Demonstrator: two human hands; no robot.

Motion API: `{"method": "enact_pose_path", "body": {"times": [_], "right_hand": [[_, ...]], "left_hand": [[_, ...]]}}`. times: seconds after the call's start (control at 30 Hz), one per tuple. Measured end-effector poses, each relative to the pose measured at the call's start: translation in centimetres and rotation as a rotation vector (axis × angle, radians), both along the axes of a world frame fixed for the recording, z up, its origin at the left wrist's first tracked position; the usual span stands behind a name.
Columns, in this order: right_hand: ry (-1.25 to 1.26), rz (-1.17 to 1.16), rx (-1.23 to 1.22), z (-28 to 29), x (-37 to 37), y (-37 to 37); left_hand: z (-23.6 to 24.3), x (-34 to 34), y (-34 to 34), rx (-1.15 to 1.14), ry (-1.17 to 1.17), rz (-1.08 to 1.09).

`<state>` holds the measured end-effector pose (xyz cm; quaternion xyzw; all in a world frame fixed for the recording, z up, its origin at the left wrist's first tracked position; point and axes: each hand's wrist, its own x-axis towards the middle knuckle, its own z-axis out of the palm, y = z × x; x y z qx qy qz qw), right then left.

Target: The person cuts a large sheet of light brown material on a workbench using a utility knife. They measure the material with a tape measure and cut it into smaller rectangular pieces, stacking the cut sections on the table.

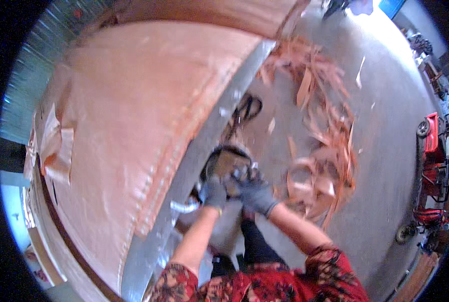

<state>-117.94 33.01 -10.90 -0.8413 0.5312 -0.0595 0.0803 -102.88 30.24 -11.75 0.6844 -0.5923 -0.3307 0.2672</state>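
Note:
Both my hands wear grey gloves and are close together in front of me, at a round container with a dark rim [208, 162] that has something brownish in it. My left hand [214, 192] lies at the container's near side, its fingers smeared by motion. Beside it, my right hand [254, 194] is curled at a small greyish thing [241, 173] too blurred to name. Just beyond the container, a black looped thing [254, 106] lies by the metal edge [204, 136] of the big table.
Broad tan sheets [134, 90] cover the table at left, with a torn piece [59, 151] on its far left. Curled tan strips [330, 131] are heaped on the grey floor [380, 166] to the right. A red wheeled vehicle [431, 136] stands at the far right.

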Motion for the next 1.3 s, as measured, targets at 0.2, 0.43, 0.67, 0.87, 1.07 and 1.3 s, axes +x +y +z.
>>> {"method": "enact_pose_path", "body": {"times": [0.2, 0.43, 0.67, 0.87, 1.07, 1.3], "right_hand": [[-0.020, 0.110, -0.077, -2.8, 2.9, -0.5], [0.010, 0.062, -0.166, -3.5, 2.5, -0.2], [0.037, -0.021, -0.001, 2.2, 6.3, 2.0], [-0.466, 0.804, 0.519, 11.8, 20.2, 14.1], [-0.452, 0.858, 1.511, 19.2, 33.2, 26.9], [-0.435, 1.325, 1.041, 18.4, 40.8, 28.7]], "left_hand": [[-1.0, 2.4, 1.6, 0.015, -0.458, -0.082], [11.9, 15.1, 19.3, -0.051, -0.319, -0.175], [12.2, 32.2, 44.8, 0.267, -0.479, 0.001], [15.4, 29.6, 43.5, 0.321, -0.105, 0.034], [21.3, 32.3, 44.4, -0.179, -0.578, -0.153], [26.5, 36.1, 51.4, 0.192, -0.501, 0.281]]}}
